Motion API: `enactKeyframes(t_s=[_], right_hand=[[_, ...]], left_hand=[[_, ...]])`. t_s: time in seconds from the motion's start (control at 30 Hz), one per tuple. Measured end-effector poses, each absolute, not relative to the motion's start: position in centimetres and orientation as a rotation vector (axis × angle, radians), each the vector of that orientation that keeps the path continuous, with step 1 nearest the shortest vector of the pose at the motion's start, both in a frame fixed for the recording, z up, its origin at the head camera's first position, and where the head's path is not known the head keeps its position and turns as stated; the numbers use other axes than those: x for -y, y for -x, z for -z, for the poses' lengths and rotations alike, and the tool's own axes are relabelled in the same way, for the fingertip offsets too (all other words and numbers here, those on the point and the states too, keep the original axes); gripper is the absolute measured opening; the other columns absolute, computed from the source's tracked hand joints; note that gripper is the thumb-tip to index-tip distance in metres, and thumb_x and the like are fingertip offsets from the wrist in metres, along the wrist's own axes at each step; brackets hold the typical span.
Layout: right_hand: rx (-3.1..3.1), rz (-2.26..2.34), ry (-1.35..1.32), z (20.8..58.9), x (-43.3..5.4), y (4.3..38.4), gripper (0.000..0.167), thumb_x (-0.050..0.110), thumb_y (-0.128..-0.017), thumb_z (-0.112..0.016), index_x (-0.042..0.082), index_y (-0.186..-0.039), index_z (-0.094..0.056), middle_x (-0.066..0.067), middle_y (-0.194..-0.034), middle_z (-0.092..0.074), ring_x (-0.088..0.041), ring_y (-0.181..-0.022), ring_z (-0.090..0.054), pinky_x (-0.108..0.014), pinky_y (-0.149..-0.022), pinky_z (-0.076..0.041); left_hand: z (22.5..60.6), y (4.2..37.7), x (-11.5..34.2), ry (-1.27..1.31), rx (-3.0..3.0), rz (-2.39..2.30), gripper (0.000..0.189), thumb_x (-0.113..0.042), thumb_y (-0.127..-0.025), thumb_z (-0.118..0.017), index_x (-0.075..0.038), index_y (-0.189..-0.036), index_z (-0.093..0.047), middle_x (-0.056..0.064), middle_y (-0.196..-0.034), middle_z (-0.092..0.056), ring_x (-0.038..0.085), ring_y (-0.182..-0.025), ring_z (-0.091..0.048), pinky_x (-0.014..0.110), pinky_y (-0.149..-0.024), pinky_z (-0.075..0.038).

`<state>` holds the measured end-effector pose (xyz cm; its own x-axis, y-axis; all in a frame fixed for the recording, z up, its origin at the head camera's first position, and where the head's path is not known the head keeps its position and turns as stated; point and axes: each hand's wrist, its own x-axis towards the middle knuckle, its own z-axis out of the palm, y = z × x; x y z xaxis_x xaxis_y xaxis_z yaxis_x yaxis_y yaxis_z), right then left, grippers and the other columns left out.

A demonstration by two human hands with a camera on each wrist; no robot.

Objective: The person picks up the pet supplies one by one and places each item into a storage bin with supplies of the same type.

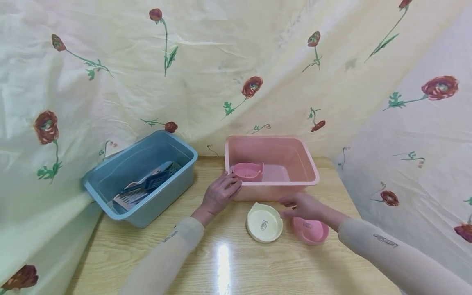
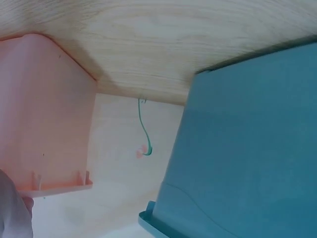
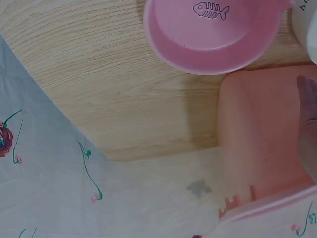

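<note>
My left hand [image 1: 220, 192] grips the front left rim of a pink plastic bin [image 1: 274, 150], fingers over the edge close to a pink bowl [image 1: 248, 171] inside. In the left wrist view only part of that hand [image 2: 14, 210] shows at the bin's rim. On the table before the bin stand a cream bowl [image 1: 264, 223] with a pointed ear and, to its right, another pink bowl [image 1: 313, 233] with a fishbone drawing, clear in the right wrist view. Over the space between these two hovers my right hand [image 1: 304, 206], its fingers loosely bent around nothing.
A blue bin [image 1: 173, 192] stands at the left, holding a dark blue slotted scoop [image 1: 156, 180] and several other slotted tools. Flowered cloth [image 1: 206, 53] hangs behind and at both sides of the wooden table [image 1: 280, 270].
</note>
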<state>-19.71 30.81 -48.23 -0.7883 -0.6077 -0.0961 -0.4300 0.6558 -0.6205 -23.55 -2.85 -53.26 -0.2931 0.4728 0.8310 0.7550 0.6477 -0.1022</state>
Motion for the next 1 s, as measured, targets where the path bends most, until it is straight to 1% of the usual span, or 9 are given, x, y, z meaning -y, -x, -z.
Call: enactKeyframes(t_s=[0.23,0.37,0.47,0.53,0.57,0.63,0.7,0.8,1.0], right_hand=[[-2.462,0.91,0.854,50.1,-30.4,20.9,0.037,0.012,-0.089,-0.088,-0.013,-0.111,-0.072,-0.023,-0.102,-0.077,-0.039,-0.096,-0.076,-0.05,-0.086,-0.065],[-2.459,0.912,0.852,50.7,-30.4,21.2,0.033,0.013,-0.089,-0.088,-0.009,-0.109,-0.074,-0.013,-0.095,-0.078,-0.025,-0.09,-0.074,-0.049,-0.085,-0.065],[-2.455,0.925,0.85,51.0,-30.3,21.3,0.026,0.011,-0.089,-0.087,-0.007,-0.104,-0.074,-0.005,-0.087,-0.075,-0.013,-0.082,-0.066,-0.038,-0.079,-0.064],[-2.453,0.933,0.844,51.2,-30.4,21.3,0.024,0.01,-0.089,-0.087,-0.006,-0.102,-0.074,-0.004,-0.085,-0.074,-0.011,-0.079,-0.064,-0.032,-0.076,-0.062],[-2.454,0.931,0.844,51.3,-30.4,21.3,0.023,0.009,-0.09,-0.087,-0.006,-0.1,-0.073,-0.005,-0.083,-0.073,-0.012,-0.077,-0.062,-0.029,-0.072,-0.059],[-2.468,0.925,0.819,51.6,-30.4,21.4,0.027,0.011,-0.089,-0.087,-0.008,-0.103,-0.074,-0.011,-0.088,-0.077,-0.017,-0.081,-0.07,-0.03,-0.075,-0.062],[-2.48,0.919,0.792,51.9,-30.4,21.4,0.034,0.014,-0.089,-0.088,-0.01,-0.108,-0.074,-0.017,-0.097,-0.08,-0.027,-0.089,-0.076,-0.035,-0.081,-0.065],[-2.463,0.944,0.757,52.4,-30.4,21.5,0.045,0.016,-0.088,-0.089,-0.013,-0.118,-0.072,-0.025,-0.111,-0.078,-0.041,-0.104,-0.077,-0.044,-0.09,-0.064],[-2.399,0.991,0.816,53.0,-30.1,21.9,0.04,0.01,-0.09,-0.087,-0.015,-0.118,-0.072,-0.028,-0.113,-0.077,-0.045,-0.105,-0.076,-0.042,-0.09,-0.065]], left_hand=[[53.2,23.2,2.6,0.932,1.987,0.378,0.026,-0.019,-0.086,-0.092,-0.011,-0.108,-0.081,0.006,-0.107,-0.078,0.022,-0.108,-0.076,0.043,-0.106,-0.057],[53.0,23.1,2.5,0.931,2.001,0.376,0.023,-0.018,-0.088,-0.09,-0.011,-0.108,-0.082,0.006,-0.107,-0.078,0.022,-0.107,-0.076,0.043,-0.106,-0.057],[52.9,23.1,2.5,0.93,2.009,0.37,0.023,-0.018,-0.089,-0.089,-0.011,-0.109,-0.082,0.006,-0.108,-0.078,0.022,-0.108,-0.076,0.042,-0.107,-0.056],[52.9,23.1,2.6,0.927,2.013,0.362,0.023,-0.018,-0.089,-0.089,-0.012,-0.109,-0.082,0.005,-0.108,-0.078,0.021,-0.108,-0.076,0.041,-0.108,-0.056],[52.9,23.1,2.6,0.926,2.014,0.36,0.023,-0.018,-0.089,-0.089,-0.012,-0.109,-0.081,0.005,-0.108,-0.078,0.021,-0.108,-0.076,0.041,-0.108,-0.055],[53.0,23.2,2.6,0.927,2.007,0.365,0.023,-0.019,-0.089,-0.089,-0.011,-0.109,-0.081,0.006,-0.107,-0.078,0.021,-0.107,-0.076,0.041,-0.108,-0.055],[53.0,23.2,2.6,0.929,1.993,0.373,0.023,-0.019,-0.088,-0.09,-0.011,-0.108,-0.081,0.006,-0.106,-0.078,0.022,-0.106,-0.077,0.041,-0.107,-0.056],[53.2,23.3,2.6,0.932,1.967,0.382,0.025,-0.019,-0.086,-0.091,-0.01,-0.107,-0.081,0.007,-0.105,-0.078,0.023,-0.104,-0.077,0.042,-0.106,-0.057],[53.2,23.3,2.8,0.931,1.99,0.387,0.023,-0.019,-0.088,-0.089,-0.01,-0.108,-0.081,0.007,-0.106,-0.078,0.022,-0.105,-0.077,0.042,-0.107,-0.056]])
